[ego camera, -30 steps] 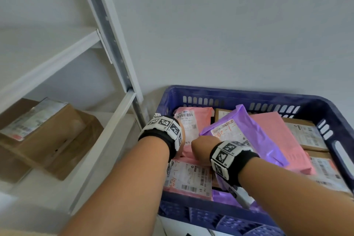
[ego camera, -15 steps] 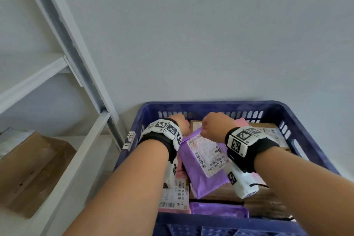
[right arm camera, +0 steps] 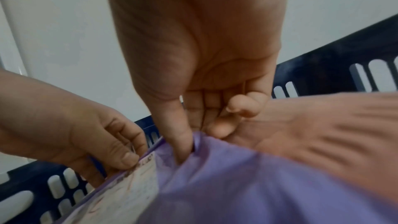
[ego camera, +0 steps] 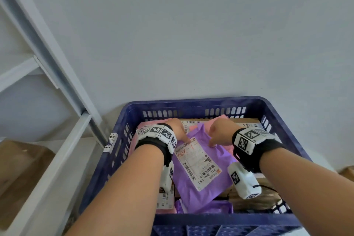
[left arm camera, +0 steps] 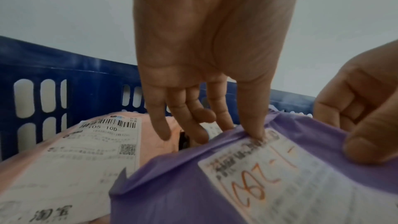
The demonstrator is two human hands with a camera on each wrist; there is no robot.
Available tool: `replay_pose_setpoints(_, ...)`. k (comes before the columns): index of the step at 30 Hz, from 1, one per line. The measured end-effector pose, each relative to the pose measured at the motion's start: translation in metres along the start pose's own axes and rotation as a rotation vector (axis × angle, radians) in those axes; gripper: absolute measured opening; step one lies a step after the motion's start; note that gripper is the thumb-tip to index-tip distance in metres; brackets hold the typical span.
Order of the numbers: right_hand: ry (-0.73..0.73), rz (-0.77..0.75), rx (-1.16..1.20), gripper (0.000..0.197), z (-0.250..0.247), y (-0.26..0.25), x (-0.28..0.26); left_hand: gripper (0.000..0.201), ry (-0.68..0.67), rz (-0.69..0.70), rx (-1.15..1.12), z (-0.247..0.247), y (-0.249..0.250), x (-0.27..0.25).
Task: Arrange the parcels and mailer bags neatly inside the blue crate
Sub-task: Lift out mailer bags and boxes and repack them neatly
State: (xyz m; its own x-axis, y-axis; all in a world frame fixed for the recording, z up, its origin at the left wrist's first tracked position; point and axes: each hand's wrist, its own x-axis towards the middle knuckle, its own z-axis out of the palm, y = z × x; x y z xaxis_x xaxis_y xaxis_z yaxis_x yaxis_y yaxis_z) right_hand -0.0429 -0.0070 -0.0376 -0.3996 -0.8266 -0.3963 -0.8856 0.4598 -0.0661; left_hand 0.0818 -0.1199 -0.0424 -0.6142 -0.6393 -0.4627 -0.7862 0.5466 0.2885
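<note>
Inside the blue crate [ego camera: 193, 102], left hand [ego camera: 177, 127] and right hand [ego camera: 220, 130] pinch the purple mailer bag [ego camera: 193, 184]'s far edge.

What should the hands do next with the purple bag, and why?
Probably lower the purple bag flat and let go. Both the left hand and right hand pinch its far edge, and it lies skewed across the pink bag and boxes inside the blue crate.

Crinkled purple plastic mailer bag [ego camera: 214, 184], paper-labelled
</note>
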Motion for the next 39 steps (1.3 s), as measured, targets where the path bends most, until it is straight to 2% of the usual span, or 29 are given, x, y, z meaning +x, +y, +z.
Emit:
replay_pose_setpoints(2, 0.038, -0.032, -0.038, 0.028, 0.002, -0.004, 0.004, 0.037, -0.023, 0.000, -0.050, -0.003, -0.001, -0.003)
replay_pose_setpoints(5, 0.141, -0.072, 0.107, 0.024, 0.000, -0.013, 0.004, 0.029, -0.017, -0.005, -0.071, -0.008, -0.006, -0.007)
replay_pose_setpoints(7, 0.160, -0.087, 0.180, 0.019, -0.008, -0.023, -0.003, 0.024, 0.000, -0.046, -0.094, -0.016, -0.015, -0.012)
replay_pose_setpoints(10, 0.093, -0.103, 0.158, 0.024, -0.015, -0.038, -0.009, 0.026, 0.030, -0.207, -0.169, -0.027, -0.044, -0.018)
replay_pose_setpoints(12, 0.046, -0.076, 0.160, 0.036, -0.011, -0.044, -0.005, 0.025, -0.043, -0.303, -0.173, -0.033, -0.067, -0.025)
replay_pose_setpoints(14, -0.024, -0.093, 0.179, 0.031, -0.006, -0.051, 0.002, 0.018, -0.114, -0.335, -0.044, -0.034, -0.085, -0.034)
replay_pose_setpoints(15, -0.101, -0.105, 0.198, 0.022, -0.005, -0.056, 0.005, 0.016, -0.104, -0.359, 0.055, -0.034, -0.093, -0.036)
replay_pose_setpoints(16, -0.197, -0.111, 0.223, 0.014, -0.004, -0.062, 0.007, 0.021, -0.077, -0.374, 0.168, -0.032, -0.099, -0.039)
replay_pose_setpoints(17, -0.268, -0.122, 0.233, 0.013, -0.004, -0.068, 0.006, 0.028, -0.064, -0.374, 0.261, -0.028, -0.105, -0.041)
replay_pose_setpoints(18, -0.270, -0.137, 0.224, 0.015, -0.002, -0.074, 0.005, 0.034, -0.073, -0.385, 0.331, -0.026, -0.109, -0.044)
replay_pose_setpoints(20, -0.122, -0.192, 0.172, 0.007, 0.003, -0.085, 0.005, 0.033, -0.097, -0.408, 0.421, -0.024, -0.111, -0.047)
replay_pose_setpoints(22, 0.003, -0.237, 0.172, 0.008, 0.010, -0.091, 0.003, 0.045, -0.053, -0.393, 0.395, -0.022, -0.112, -0.043)
replay_pose_setpoints(25, 0.043, -0.266, 0.165, 0.030, 0.015, -0.097, 0.001, 0.078, 0.109, -0.300, 0.365, -0.017, -0.100, -0.048)
replay_pose_setpoints(27, -0.009, -0.279, 0.206, 0.031, 0.015, -0.097, 0.001, 0.083, 0.116, -0.259, 0.294, -0.015, -0.088, -0.050)
replay_pose_setpoints(29, -0.116, -0.308, 0.276, 0.027, 0.017, -0.096, -0.002, 0.064, 0.037, -0.176, 0.272, -0.017, -0.081, -0.053)
replay_pose_setpoints(30, -0.166, -0.321, 0.291, 0.028, 0.019, -0.096, -0.002, 0.055, -0.081, -0.167, 0.252, -0.018, -0.079, -0.055)
replay_pose_setpoints(32, -0.187, -0.348, 0.266, 0.031, 0.021, -0.097, -0.003, 0.061, -0.336, -0.216, 0.235, -0.015, -0.079, -0.056)
replay_pose_setpoints(33, -0.175, -0.362, 0.227, 0.032, 0.022, -0.099, -0.003, 0.070, -0.401, -0.245, 0.252, -0.013, -0.080, -0.056)
replay_pose_setpoints(35, -0.172, -0.377, 0.164, 0.034, 0.023, -0.101, -0.002, 0.087, -0.442, -0.270, 0.282, -0.010, -0.078, -0.048)
replay_pose_setpoints(36, -0.179, -0.381, 0.157, 0.032, 0.022, -0.101, -0.002, 0.088, -0.435, -0.268, 0.310, -0.010, -0.075, -0.045)
replay_pose_setpoints(39, -0.117, -0.354, 0.181, 0.022, 0.015, -0.095, -0.005, 0.059, -0.383, -0.274, 0.350, -0.014, -0.065, -0.039)
